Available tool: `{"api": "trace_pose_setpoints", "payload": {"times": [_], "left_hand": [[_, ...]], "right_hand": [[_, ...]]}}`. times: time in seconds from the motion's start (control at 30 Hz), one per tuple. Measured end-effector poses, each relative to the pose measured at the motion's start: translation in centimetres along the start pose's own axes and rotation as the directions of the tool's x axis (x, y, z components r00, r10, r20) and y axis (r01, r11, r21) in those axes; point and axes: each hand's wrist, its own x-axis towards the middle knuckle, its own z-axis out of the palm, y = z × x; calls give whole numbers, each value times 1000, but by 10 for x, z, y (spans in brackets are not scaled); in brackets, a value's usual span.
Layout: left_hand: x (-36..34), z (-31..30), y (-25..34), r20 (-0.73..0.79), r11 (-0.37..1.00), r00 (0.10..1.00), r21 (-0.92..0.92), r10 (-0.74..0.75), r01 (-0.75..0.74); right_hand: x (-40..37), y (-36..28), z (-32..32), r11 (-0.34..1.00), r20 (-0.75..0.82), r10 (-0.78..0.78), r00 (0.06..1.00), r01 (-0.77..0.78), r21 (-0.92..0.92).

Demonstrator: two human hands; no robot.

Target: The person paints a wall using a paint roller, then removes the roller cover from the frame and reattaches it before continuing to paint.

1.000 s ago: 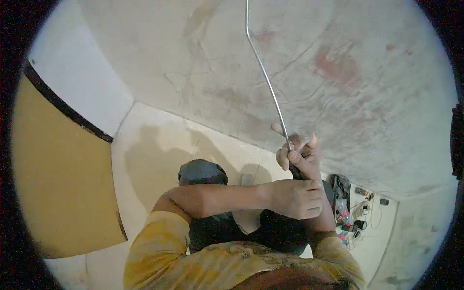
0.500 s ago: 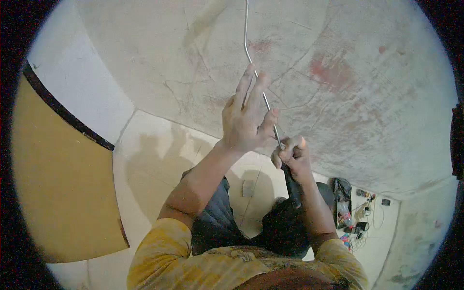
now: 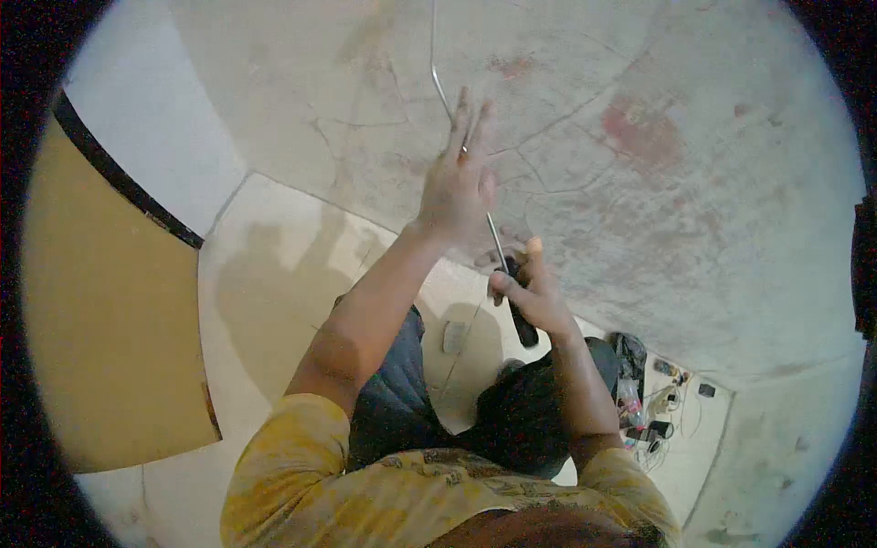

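A long thin metal rod with bends and a black handle [image 3: 523, 321], shaped like a paint roller frame, runs up in front of the wall; its far end is outside the view. My right hand [image 3: 544, 297] holds the handle near its top, with the thumb across it and the other fingers loosened and partly blurred. Higher up, my left hand [image 3: 454, 187] has its fingers stretched out along the metal rod [image 3: 440, 89]. Part of the rod is hidden by that hand, with a glint showing between the fingers.
A cracked, stained wall [image 3: 585, 219] with a reddish patch [image 3: 642, 130] rises ahead. Below is a pale tiled floor [image 3: 274, 301]. A tan panel [image 3: 128, 301] stands at left. At right lie a black bag [image 3: 628, 352], a plastic bottle [image 3: 630, 402] and cables.
Both hands and the rod have shifted left in view. My right hand's fingers have loosened from a tight grip, and more of the handle's top shows.
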Motion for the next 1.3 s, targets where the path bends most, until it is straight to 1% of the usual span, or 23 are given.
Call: {"api": "trace_pose_setpoints", "payload": {"times": [0.03,0.07,0.1,0.17,0.2,0.23,0.3,0.33,0.37,0.43,0.53,0.63,0.73,0.83,0.93,1.03,1.13,1.17,1.23,1.27,1.3], "left_hand": [[1,-2,-5,1,998,999,44,-38,38],[2,-5,-10,26,985,985,48,-168,167],[3,-12,-12,50,956,955,54,-292,289],[5,-13,-15,33,919,920,57,-391,389],[4,-10,-16,-10,928,929,50,-370,370],[3,-9,-17,-57,937,937,44,-345,347],[-1,-2,-17,-8,947,974,234,-226,221],[-2,1,-16,4,947,982,264,-189,181],[-4,5,-15,17,946,988,294,-152,140],[-6,7,0,-2,966,993,228,-120,118],[-6,8,16,87,959,978,227,-192,168],[-10,11,5,94,967,984,220,-148,125],[-9,8,-1,83,971,988,210,-133,113],[-10,13,-3,58,987,994,142,-88,79],[-15,14,5,66,995,996,84,-67,61],[-12,10,11,76,994,993,54,-94,90],[-3,2,6,42,986,990,96,-137,133],[-3,2,-1,55,978,976,22,-210,209],[-5,2,-2,86,932,938,-110,-336,344],[-7,2,-2,75,937,938,-64,-338,343],[-8,2,-3,70,939,937,-17,-343,345]], "right_hand": [[0,5,1,976,-2,-61,998,60,-211],[-1,11,4,904,8,-123,992,116,-412],[-1,12,9,787,28,-184,982,165,-594],[0,14,13,841,-107,-86,991,14,-541],[-1,14,14,859,-172,-33,985,-60,-509],[-2,19,13,827,-189,-87,978,-35,-562],[-2,16,10,856,-221,-48,974,-74,-511],[-2,14,11,870,-237,-25,971,-96,-484],[-1,16,11,887,-246,-75,966,-48,-460],[-1,23,12,909,-271,-169,948,43,-414],[-4,27,7,921,-262,-141,955,29,-389],[-3,25,4,838,-265,-201,943,25,-545],[-6,10,11,833,-258,-178,950,6,-554],[-15,16,10,782,-286,-187,940,-34,-623],[-31,15,20,816,-362,-142,922,-98,-570],[-26,17,13,790,-321,-222,921,-23,-612],[-3,-3,15,774,-266,-280,922,53,-631],[6,-4,16,805,-268,-207,941,8,-594],[10,1,15,820,-238,-215,947,43,-570],[10,4,15,830,-222,-222,949,65,-553],[9,3,15,823,-219,-193,956,36,-567]]}}
